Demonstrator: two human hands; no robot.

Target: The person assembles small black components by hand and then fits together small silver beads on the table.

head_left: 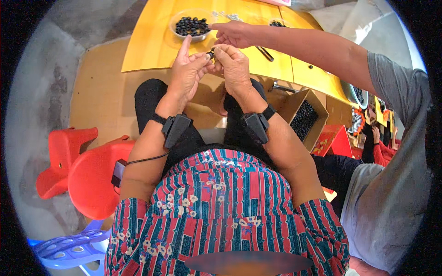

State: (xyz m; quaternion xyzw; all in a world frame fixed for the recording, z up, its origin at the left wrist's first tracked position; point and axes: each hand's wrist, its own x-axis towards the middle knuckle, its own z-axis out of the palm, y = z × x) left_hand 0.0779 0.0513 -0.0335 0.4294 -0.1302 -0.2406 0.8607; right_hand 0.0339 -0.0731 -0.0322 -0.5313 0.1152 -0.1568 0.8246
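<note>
My left hand [189, 69] and my right hand [232, 66] meet in front of the near edge of the yellow table [152, 46]. Between their fingertips is a small round black piece [211, 54], pinched from both sides. My left index finger points up, toward a clear bowl [172, 31] of round black pieces [191, 26] on the table. A co-worker's hand [232, 33] reaches in from the right, its fingers beside the bowl's rim. What my lower fingers do is partly hidden.
Small pale pieces [225, 16] and a dark pen-like tool [265, 54] lie on the table. Below its right part stands a cardboard box [317, 99] of black pieces. The co-worker's arm [317, 48] crosses the table. Red chairs [99, 179] and a blue stool [76, 248] stand at left.
</note>
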